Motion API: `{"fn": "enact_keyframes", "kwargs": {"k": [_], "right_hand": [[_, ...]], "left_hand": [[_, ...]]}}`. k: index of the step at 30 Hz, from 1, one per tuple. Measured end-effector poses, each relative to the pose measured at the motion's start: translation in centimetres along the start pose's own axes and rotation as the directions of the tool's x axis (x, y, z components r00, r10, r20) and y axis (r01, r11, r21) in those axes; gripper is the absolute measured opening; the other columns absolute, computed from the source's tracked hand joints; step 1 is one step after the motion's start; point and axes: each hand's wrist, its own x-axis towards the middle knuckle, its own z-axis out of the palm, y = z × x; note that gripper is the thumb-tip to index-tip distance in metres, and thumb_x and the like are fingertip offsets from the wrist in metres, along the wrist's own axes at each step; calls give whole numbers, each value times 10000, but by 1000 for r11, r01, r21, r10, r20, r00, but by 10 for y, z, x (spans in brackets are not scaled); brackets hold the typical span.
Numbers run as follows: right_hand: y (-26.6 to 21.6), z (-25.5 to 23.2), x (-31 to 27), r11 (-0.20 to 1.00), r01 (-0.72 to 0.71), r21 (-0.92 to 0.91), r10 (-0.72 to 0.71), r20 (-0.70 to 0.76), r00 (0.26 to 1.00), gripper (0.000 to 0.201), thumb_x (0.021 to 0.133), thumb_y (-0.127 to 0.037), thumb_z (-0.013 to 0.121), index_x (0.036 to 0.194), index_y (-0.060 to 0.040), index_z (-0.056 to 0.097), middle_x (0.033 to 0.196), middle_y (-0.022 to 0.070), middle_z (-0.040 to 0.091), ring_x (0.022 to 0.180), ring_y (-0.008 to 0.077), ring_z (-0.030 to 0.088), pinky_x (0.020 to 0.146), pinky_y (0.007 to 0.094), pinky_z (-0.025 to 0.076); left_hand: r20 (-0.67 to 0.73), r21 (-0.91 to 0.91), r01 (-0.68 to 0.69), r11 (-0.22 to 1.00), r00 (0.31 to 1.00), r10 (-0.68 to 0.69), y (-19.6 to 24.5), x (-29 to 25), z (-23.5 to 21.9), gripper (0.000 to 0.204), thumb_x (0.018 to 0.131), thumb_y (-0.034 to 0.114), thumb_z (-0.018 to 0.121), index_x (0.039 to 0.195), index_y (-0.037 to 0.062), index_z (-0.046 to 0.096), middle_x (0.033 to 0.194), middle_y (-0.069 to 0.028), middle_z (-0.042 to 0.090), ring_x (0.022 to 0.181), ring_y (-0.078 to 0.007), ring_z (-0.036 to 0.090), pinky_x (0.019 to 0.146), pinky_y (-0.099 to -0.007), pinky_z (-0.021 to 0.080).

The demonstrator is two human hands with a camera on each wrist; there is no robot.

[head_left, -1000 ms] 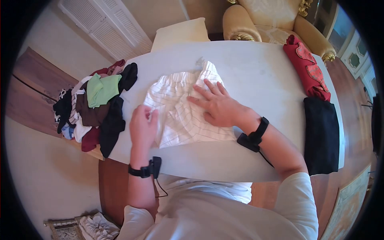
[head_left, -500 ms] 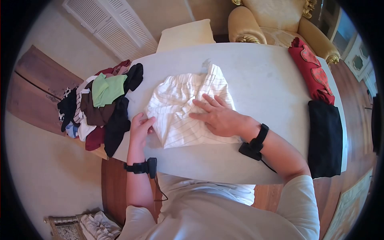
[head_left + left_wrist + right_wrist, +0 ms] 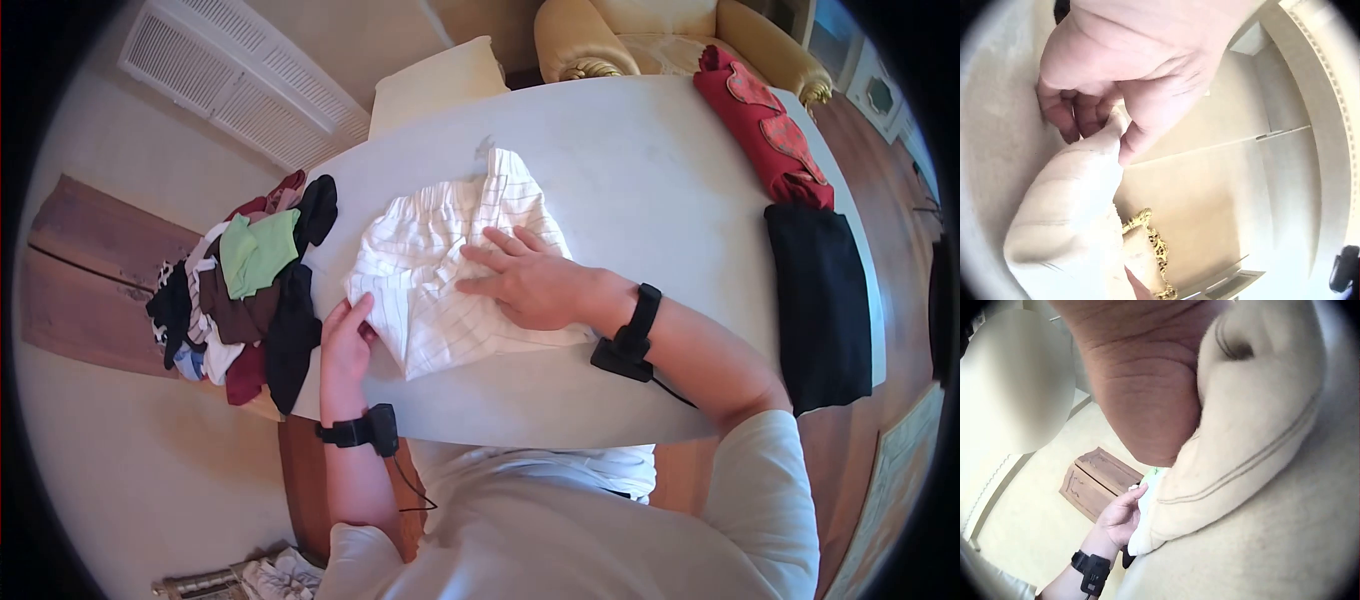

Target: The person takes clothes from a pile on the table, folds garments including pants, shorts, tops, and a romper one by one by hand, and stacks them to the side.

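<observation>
White pin-striped shorts point(image 3: 440, 330) with a gathered elastic waistband lie folded over on the table. At their left edge my left hand point(image 3: 347, 335) pinches the cloth between thumb and fingers. The left wrist view shows that left hand point(image 3: 1129, 75) with a raised fold of the shorts point(image 3: 1066, 212) in its grip. My right hand point(image 3: 530, 285) rests on the middle of the shorts with fingers spread and nearly straight. In the right wrist view, the heel of the right hand point(image 3: 1147, 387) lies beside a puffed-up fold of the shorts point(image 3: 1241, 437).
A heap of mixed clothes, a green piece point(image 3: 258, 255) on top, sits at the table's left end. On the right lie a rolled red garment point(image 3: 760, 125) and a folded black one point(image 3: 820, 305). The white table point(image 3: 640, 170) has a gold armchair point(image 3: 660, 50) behind it.
My left hand has turned and moved onto the left edge of the shorts, taking hold of the cloth, which now folds inward there. The right hand stays on the shorts, slightly lower on them.
</observation>
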Motion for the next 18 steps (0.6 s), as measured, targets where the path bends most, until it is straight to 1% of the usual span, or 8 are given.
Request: {"fn": "enact_keyframes", "kwargs": {"k": [2, 7, 10, 12, 13, 16, 17, 18], "right_hand": [[-2, -2, 0, 1000, -5, -18, 5, -2, 1000, 583, 924, -133, 533, 1501, -216, 527, 1665, 148, 287, 1554, 422, 179, 1264, 566, 135], [-2, -6, 0, 999, -17, -37, 19, 42, 999, 567, 942, -140, 546, 1505, -210, 517, 1662, 154, 284, 1550, 421, 188, 1268, 561, 135], [-2, -4, 1, 1000, -23, -17, 24, 58, 998, 626, 908, -137, 502, 1526, -239, 506, 1678, 128, 273, 1572, 403, 134, 1268, 566, 109], [-2, -5, 1, 999, -14, -33, 16, 59, 998, 632, 908, -141, 503, 1532, -238, 497, 1675, 134, 277, 1570, 409, 141, 1266, 568, 116], [-4, -7, 3, 999, -2, -41, 5, 65, 998, 632, 908, -141, 503, 1532, -238, 497, 1675, 134, 277, 1570, 409, 141, 1266, 568, 116], [-5, -12, 2, 998, -36, -47, 40, 87, 995, 625, 907, -146, 509, 1525, -243, 505, 1672, 138, 281, 1566, 412, 154, 1264, 569, 123], [-3, -9, 1, 999, -18, -51, 21, 66, 998, 620, 910, -148, 510, 1521, -247, 509, 1671, 140, 282, 1565, 414, 158, 1263, 570, 125], [-3, -6, 0, 999, -1, -51, 3, 47, 999, 614, 912, -151, 510, 1518, -251, 513, 1670, 143, 283, 1564, 415, 163, 1262, 572, 127]], "left_hand": [[-14, 91, -143, 986, 989, 144, 1, -4, 11, 296, 974, 188, 709, 1217, 31, 650, 1059, -14, 702, 922, -100, 647, 745, -220, 488], [27, 374, -6, 927, 1000, -4, 15, -1, 5, 414, 987, 99, 655, 1379, 28, 541, 1209, -65, 674, 1039, -184, 692, 838, -275, 568], [23, 343, -229, 911, 972, 236, 16, 8, 28, 473, 959, 140, 708, 1385, 53, 521, 1042, -30, 696, 810, -159, 678, 682, -269, 540], [220, 476, -572, 668, 813, 539, 11, 7, 60, 532, 949, 178, 718, 1416, 39, 507, 982, -39, 702, 732, -156, 660, 638, -281, 525], [315, 772, -453, 446, 882, 350, 30, -20, 80, 557, 948, 218, 719, 1434, 39, 516, 921, -74, 703, 756, -166, 673, 675, -305, 540], [341, 827, -395, 400, 918, 202, 32, -19, 96, 569, 941, 255, 732, 1433, 44, 541, 885, -108, 714, 766, -164, 684, 699, -322, 550], [220, 853, -283, 439, 957, 190, 40, -20, 101, 541, 947, 277, 726, 1409, 44, 569, 1122, -183, 701, 968, -236, 689, 861, -365, 550], [233, 851, -295, 435, 953, 192, 34, -14, 98, 541, 947, 277, 726, 1409, 44, 569, 1122, -183, 701, 968, -236, 689, 861, -365, 550]]}}
